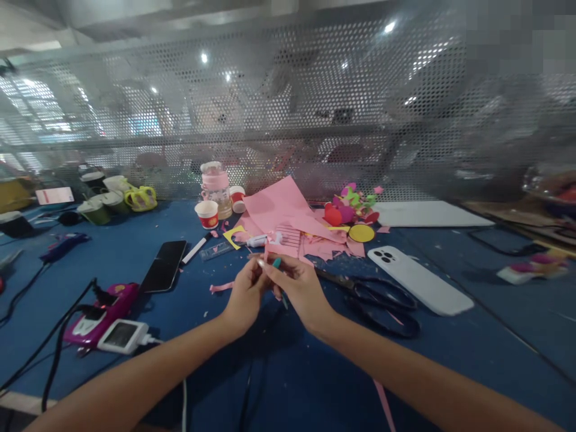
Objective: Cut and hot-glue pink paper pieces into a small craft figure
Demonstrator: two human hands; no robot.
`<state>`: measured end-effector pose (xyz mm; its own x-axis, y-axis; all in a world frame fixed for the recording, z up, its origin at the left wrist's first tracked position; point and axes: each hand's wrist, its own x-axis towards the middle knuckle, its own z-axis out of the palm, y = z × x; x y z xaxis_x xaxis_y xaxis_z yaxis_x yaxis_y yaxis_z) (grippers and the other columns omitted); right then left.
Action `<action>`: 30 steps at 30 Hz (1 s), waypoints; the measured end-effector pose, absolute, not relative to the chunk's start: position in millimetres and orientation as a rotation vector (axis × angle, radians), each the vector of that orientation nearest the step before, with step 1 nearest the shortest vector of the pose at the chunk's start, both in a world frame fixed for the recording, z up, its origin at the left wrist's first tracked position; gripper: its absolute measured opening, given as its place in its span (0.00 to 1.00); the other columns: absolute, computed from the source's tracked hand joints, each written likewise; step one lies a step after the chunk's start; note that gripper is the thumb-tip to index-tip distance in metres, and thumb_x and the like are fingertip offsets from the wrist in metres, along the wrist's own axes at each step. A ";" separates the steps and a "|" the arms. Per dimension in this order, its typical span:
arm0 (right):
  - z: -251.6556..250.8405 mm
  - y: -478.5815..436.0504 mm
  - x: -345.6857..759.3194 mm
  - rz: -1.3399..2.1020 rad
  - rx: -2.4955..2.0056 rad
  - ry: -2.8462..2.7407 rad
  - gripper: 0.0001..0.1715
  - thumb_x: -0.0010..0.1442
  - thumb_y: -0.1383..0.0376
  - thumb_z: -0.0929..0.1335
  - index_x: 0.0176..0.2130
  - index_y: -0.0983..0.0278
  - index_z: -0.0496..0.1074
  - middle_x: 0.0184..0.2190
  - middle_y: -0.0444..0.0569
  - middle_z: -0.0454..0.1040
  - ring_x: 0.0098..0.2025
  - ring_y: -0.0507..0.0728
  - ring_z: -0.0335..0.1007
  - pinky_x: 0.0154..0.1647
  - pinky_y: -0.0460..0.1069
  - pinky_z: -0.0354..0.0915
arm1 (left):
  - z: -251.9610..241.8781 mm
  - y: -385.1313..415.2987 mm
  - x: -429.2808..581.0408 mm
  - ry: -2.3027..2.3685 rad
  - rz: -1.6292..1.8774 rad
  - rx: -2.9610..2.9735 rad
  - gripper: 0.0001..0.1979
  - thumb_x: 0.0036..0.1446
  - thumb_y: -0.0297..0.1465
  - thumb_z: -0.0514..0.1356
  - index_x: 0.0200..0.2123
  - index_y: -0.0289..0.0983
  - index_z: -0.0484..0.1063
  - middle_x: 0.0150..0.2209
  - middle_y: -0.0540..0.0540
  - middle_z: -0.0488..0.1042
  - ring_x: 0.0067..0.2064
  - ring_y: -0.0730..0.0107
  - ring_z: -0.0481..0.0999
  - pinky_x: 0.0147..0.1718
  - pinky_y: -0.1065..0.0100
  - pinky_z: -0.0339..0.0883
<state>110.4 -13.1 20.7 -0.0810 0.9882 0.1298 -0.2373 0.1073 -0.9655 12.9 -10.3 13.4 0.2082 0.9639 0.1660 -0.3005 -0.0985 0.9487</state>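
Note:
My left hand (246, 294) and my right hand (300, 288) meet over the blue table (450, 360), fingertips pinched together on a small pink paper strip (266, 259). Both hands are closed around it, and most of the strip is hidden by the fingers. Just beyond them lie pink paper sheets and scraps (288, 219). Black scissors (378, 298) rest on the table right of my right hand. A loose pink strip (220, 287) lies left of my left hand.
A white phone (418, 279) lies face down at right, a black phone (164, 265) at left. A pink glue gun (105, 312) with charger and cables sits front left. Paper cups (207, 213), a jar (216, 186), coloured paper shapes (353, 207) and a perforated metal screen stand behind.

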 end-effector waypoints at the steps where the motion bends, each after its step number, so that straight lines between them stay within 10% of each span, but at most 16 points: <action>1: 19.9 -12.5 110.2 1.311 -0.893 -1.133 0.16 0.43 0.56 0.70 0.28 0.65 0.72 0.15 0.38 0.62 0.14 0.45 0.52 0.15 0.43 0.51 | 13.9 -10.1 12.9 0.765 1.244 1.186 0.16 0.42 0.40 0.64 0.28 0.35 0.64 0.18 0.55 0.66 0.19 0.77 0.66 0.20 0.72 0.61; 9: 20.7 -7.2 112.0 1.413 -0.902 -0.901 0.13 0.36 0.58 0.73 0.22 0.65 0.74 0.14 0.39 0.66 0.13 0.45 0.54 0.12 0.43 0.51 | 11.0 -8.0 12.4 0.785 1.195 1.234 0.16 0.38 0.32 0.66 0.30 0.35 0.66 0.22 0.54 0.68 0.24 0.77 0.68 0.25 0.72 0.65; 17: 24.8 13.5 137.1 1.214 -0.903 -0.933 0.11 0.36 0.62 0.73 0.24 0.64 0.75 0.22 0.45 0.75 0.25 0.52 0.69 0.30 0.48 0.66 | 17.3 -3.1 -0.5 0.887 1.205 1.478 0.22 0.36 0.26 0.67 0.37 0.36 0.65 0.38 0.46 0.69 0.40 0.67 0.70 0.40 0.64 0.65; 30: 29.9 9.4 146.4 1.217 -0.875 -1.480 0.13 0.40 0.58 0.72 0.28 0.63 0.76 0.20 0.44 0.75 0.20 0.53 0.69 0.23 0.49 0.67 | 10.6 7.7 -5.7 0.895 1.576 1.523 0.29 0.38 0.30 0.67 0.45 0.39 0.61 0.50 0.43 0.62 0.54 0.61 0.60 0.53 0.59 0.53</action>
